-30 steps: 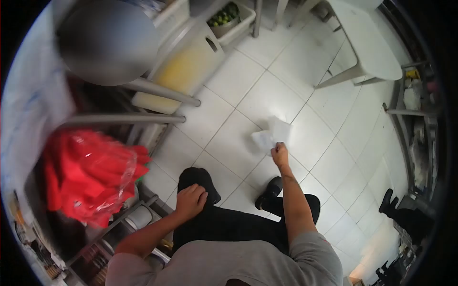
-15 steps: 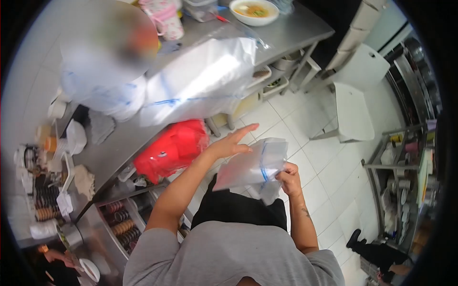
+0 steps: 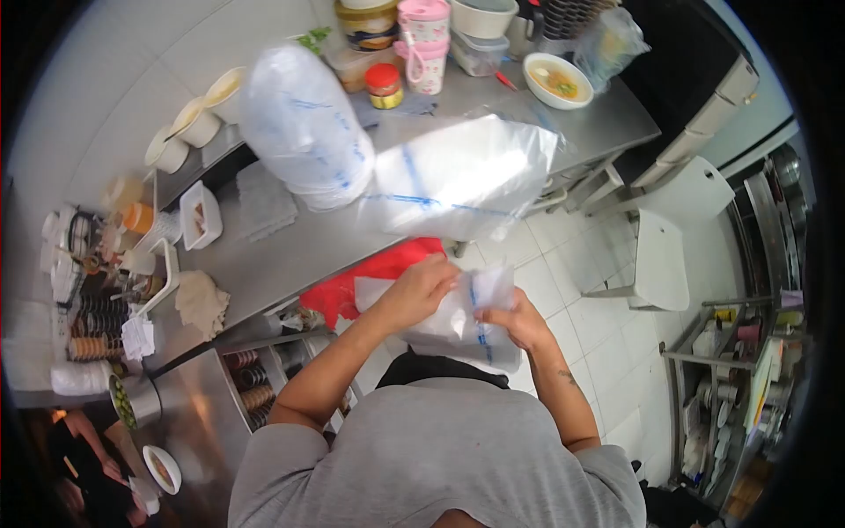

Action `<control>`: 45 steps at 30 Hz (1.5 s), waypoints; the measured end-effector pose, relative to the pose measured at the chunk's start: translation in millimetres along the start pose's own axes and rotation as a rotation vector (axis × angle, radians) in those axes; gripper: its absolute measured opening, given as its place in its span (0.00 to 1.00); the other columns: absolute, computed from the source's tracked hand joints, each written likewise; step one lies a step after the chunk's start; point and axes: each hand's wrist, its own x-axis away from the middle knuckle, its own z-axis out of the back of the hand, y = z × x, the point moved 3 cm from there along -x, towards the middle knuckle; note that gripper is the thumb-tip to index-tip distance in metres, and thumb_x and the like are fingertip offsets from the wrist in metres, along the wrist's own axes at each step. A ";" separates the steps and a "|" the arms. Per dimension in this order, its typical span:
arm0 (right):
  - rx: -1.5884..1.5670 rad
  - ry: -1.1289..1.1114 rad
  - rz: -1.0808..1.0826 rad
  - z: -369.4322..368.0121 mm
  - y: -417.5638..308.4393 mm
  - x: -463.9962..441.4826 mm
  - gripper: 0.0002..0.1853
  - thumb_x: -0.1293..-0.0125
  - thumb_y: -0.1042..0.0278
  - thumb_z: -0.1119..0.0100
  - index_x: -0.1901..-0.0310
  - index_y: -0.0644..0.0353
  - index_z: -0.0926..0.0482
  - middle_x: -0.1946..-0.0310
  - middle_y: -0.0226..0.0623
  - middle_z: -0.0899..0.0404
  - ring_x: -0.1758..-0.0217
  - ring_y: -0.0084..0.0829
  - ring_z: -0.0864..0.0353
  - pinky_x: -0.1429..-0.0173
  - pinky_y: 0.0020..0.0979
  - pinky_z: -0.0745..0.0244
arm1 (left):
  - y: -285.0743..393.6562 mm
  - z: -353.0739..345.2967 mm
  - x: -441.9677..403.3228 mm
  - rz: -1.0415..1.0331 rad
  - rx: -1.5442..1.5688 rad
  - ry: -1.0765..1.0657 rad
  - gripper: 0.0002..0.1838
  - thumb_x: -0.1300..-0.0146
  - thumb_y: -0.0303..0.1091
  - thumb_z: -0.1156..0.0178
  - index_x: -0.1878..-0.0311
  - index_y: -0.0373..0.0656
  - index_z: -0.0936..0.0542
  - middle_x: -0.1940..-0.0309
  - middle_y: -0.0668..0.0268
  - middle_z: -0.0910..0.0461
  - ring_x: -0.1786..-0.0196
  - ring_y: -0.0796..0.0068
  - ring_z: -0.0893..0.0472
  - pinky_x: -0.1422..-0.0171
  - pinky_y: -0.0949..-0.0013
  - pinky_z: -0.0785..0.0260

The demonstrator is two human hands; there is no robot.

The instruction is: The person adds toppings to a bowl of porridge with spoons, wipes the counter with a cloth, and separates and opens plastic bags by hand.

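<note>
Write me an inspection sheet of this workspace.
Surface: metal table, bare along part of its near edge.
Job's things: clear blue-striped plastic in hand; more plastic sheeting on the table, beside a wrapped roll-shaped bundle.
Clutter: crumpled cloth, red-lidded jar, bowl of food.
Hands: right hand grips the striped plastic; left hand is at it, its grip unclear.
Cables: nothing seen.
Surroundings: white chair and loaded rack to the right; another person at lower left.
</note>
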 end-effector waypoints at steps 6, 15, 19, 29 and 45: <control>-0.302 0.019 0.118 -69.8 -50.6 -51.5 0.14 0.42 0.71 0.39 0.54 0.66 0.24 0.61 0.35 0.21 0.59 0.25 0.23 0.53 0.28 0.28 | 23.4 80.7 9.1 0.118 -0.067 0.276 0.06 0.41 0.27 0.42 0.68 0.36 0.29 0.76 0.58 0.28 0.72 0.62 0.25 0.67 0.64 0.34; -0.387 -0.196 0.293 -126.4 -104.1 -97.3 0.19 0.39 0.63 0.39 0.49 0.64 0.27 0.55 0.34 0.23 0.53 0.24 0.25 0.48 0.29 0.30 | 47.4 127.3 11.1 -0.164 -0.397 0.727 0.03 0.40 0.22 0.45 0.64 0.35 0.27 0.74 0.53 0.26 0.72 0.51 0.25 0.65 0.60 0.34; -0.115 -0.410 0.190 -126.7 -122.8 -110.3 0.23 0.40 0.63 0.39 0.46 0.65 0.29 0.54 0.34 0.24 0.52 0.24 0.25 0.48 0.29 0.30 | 52.4 133.4 5.3 0.077 -0.392 0.736 0.02 0.38 0.23 0.46 0.64 0.36 0.28 0.72 0.52 0.24 0.71 0.49 0.24 0.64 0.59 0.33; -0.194 -0.552 0.029 -75.8 -120.2 -141.9 0.25 0.45 0.68 0.38 0.45 0.63 0.31 0.60 0.36 0.22 0.53 0.28 0.24 0.47 0.31 0.29 | 66.8 186.5 -3.8 0.011 0.784 0.888 0.10 0.30 0.36 0.51 0.68 0.44 0.31 0.81 0.73 0.35 0.81 0.81 0.36 0.77 0.77 0.43; 1.001 -0.079 0.674 -181.4 -322.2 -236.2 0.19 0.42 0.64 0.42 0.50 0.63 0.26 0.62 0.37 0.20 0.61 0.30 0.21 0.57 0.30 0.25 | -47.3 256.9 -63.4 0.513 0.138 1.098 0.13 0.32 0.40 0.53 0.59 0.39 0.28 0.61 0.47 0.23 0.55 0.49 0.24 0.53 0.62 0.33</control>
